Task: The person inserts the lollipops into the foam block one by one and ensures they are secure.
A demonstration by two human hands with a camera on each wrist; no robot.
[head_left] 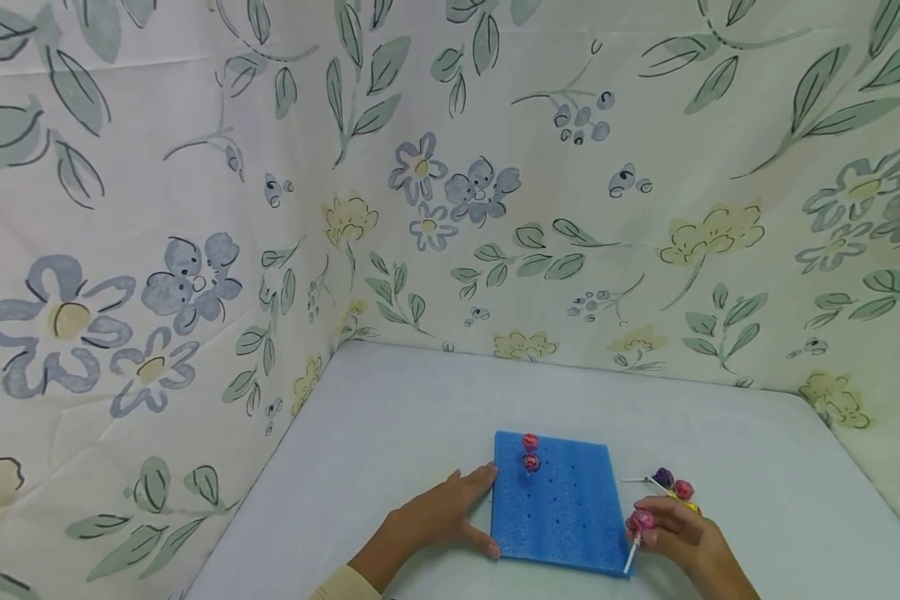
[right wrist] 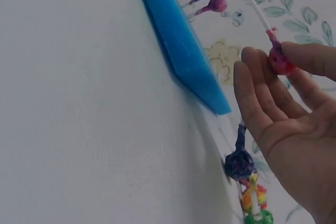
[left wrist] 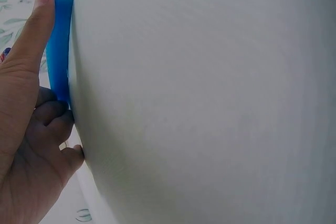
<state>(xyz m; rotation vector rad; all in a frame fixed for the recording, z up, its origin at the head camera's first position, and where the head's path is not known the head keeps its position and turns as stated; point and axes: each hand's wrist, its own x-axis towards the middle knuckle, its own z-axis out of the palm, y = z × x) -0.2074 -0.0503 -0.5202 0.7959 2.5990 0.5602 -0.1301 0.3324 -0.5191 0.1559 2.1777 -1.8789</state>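
A blue foam block (head_left: pixel 562 542) with small holes lies on the table. Two wrapped lollipops stand in it near its far left part, one red (head_left: pixel 530 442) and one dark red (head_left: pixel 532 462). Against the block's left edge rests my left hand (head_left: pixel 441 515), its thumb and fingers spread apart. My right hand (head_left: pixel 686 533) pinches a pink lollipop (head_left: pixel 642 520) by its wrapped head between thumb and fingertips, beside the block's right edge. In the head view its white stick points down toward the block's near right corner; whether they touch, I cannot tell.
Right of the block lie several loose lollipops: a purple one (head_left: pixel 663 477), a pink one (head_left: pixel 683 489) and a yellow one (head_left: pixel 693 506) partly behind my right hand. A green wrapper (right wrist: pixel 258 217) shows in the right wrist view. Floral cloth (head_left: pixel 480 275) walls the white table's back and left.
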